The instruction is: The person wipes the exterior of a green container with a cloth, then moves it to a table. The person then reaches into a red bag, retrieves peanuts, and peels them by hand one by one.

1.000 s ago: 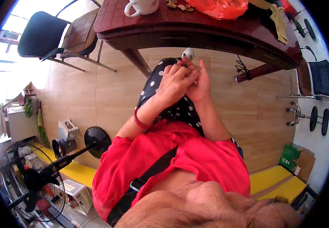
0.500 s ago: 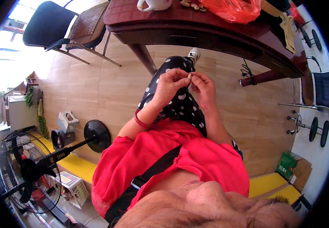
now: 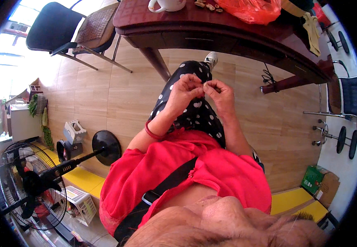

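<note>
My left hand point(image 3: 185, 93) and my right hand point(image 3: 220, 94) meet fingertip to fingertip above my lap, over black trousers with white dots point(image 3: 195, 115). Between the fingertips I pinch a tiny pale object point(image 3: 205, 84), too small to identify. A red band point(image 3: 151, 132) circles my left wrist. I sit facing a dark wooden table point(image 3: 228, 39) and wear a red top point(image 3: 186, 168) crossed by a black strap.
On the table stand a white mug point(image 3: 166, 5), some small nuts and an orange plastic bag point(image 3: 252, 9). A black chair point(image 3: 59, 29) is at the far left. A standing fan point(image 3: 34, 181) lies low left. Dumbbells point(image 3: 339, 138) and a green carton point(image 3: 314, 181) sit at the right.
My hands were clasped over one another; they have since come apart and now touch only at the fingertips. The view has shifted slightly toward the table.
</note>
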Motion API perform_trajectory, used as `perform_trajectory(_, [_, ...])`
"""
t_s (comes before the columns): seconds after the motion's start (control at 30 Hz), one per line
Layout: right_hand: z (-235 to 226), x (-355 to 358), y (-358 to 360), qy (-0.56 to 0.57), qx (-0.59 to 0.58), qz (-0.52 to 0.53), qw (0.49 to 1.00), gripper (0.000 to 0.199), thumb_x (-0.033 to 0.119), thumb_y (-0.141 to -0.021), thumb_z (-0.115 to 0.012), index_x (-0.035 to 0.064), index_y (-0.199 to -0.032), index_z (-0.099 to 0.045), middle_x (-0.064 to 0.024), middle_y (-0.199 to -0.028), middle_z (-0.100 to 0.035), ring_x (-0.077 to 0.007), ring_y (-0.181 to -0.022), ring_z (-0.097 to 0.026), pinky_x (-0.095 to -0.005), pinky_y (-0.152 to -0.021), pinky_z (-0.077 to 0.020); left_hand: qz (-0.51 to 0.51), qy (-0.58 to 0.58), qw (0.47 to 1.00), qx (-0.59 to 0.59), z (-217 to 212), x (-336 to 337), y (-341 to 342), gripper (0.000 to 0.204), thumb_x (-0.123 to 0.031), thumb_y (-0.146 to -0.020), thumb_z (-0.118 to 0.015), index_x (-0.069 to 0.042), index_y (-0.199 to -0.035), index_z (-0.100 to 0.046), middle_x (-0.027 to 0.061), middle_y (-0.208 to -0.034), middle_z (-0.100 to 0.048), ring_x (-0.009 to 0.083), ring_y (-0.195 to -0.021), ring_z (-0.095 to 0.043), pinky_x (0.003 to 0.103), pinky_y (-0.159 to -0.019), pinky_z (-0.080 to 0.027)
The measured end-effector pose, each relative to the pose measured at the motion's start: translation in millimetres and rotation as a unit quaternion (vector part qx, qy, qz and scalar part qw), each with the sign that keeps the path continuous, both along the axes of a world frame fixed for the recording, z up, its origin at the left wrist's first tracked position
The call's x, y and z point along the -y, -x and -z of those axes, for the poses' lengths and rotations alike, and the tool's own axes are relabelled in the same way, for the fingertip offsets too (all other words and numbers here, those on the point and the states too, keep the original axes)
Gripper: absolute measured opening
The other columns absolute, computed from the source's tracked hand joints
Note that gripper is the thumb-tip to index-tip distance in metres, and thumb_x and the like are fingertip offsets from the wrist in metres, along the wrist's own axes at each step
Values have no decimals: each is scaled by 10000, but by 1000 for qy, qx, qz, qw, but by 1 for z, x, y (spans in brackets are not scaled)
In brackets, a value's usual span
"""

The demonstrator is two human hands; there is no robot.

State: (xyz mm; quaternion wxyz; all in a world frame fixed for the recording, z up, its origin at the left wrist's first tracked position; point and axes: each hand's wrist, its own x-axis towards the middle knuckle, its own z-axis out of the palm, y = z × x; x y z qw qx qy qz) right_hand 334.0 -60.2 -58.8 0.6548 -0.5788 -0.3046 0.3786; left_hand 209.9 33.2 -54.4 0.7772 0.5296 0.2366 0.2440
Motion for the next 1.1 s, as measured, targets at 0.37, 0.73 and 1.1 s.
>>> perform_trajectory(0.37, [4, 0, 3, -31, 48, 10, 998, 90, 84, -805, -640, -3, -798, -617, 13, -661, -573, -55, -615, -538, -211, -569, -448, 15, 13, 1000, 3, 4, 7, 0, 270, -3, -841, -597, 9, -1108, -561, 55, -896, -632, 115, -783, -586, 233, -695, -483])
perform_trajectory(0.73, [3, 6, -11, 12, 102, -76, 992, 127, 80, -818, -625, -16, -901, -628, -4, -766, -592, -58, -701, -549, -200, -619, -452, 8, -4, 998, -59, 1, 2, 3, 265, -14, -839, -599, 26, -1101, -599, 61, -877, -644, 104, -736, -579, 227, -685, -491])
perform_trajectory(1.1, [-3, 4, 6, 55, 84, -72, 992, 134, 82, -812, -591, -26, -891, -588, -51, -726, -625, -101, -617, -596, -255, -554, -490, -20, -16, 997, -72, 3, 5, 5, 175, -78, -836, -637, 32, -973, -634, 59, -773, -648, 95, -613, -589, 214, -562, -493])
